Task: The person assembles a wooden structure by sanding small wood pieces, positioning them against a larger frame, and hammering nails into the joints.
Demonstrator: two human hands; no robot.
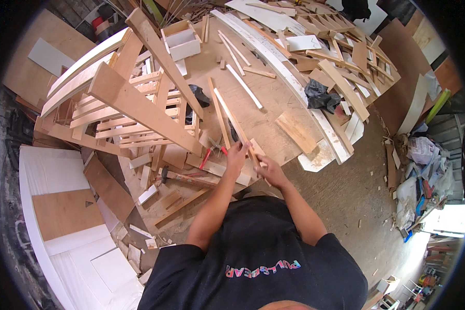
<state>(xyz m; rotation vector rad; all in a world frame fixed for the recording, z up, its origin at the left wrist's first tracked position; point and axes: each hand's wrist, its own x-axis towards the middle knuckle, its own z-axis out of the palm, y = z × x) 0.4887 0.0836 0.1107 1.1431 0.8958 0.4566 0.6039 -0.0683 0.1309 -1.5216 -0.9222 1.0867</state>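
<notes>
A long, narrow wooden strip (231, 114) with a pale edge slants across the near side of the worktable. My left hand (237, 156) is closed around its nearer part. Just to the right, my right hand (272, 171) has its fingers curled at the strip's near end; a short length of wood shows beside them, and I cannot tell whether it is a separate piece. Left of my left hand lie pincers (215, 151) with red handles, jaws apart. A hammer (166, 175) rests farther left. Another thin strip (219, 111) lies alongside the held one.
A slatted wooden frame (134, 108) with long boards rises on the table's left. A white-edged drawer box (182, 41) stands behind it. Wood offcuts (341, 57) pile up at the far right, near a black plastic bag (321, 95). A white panelled door (77, 243) leans at left.
</notes>
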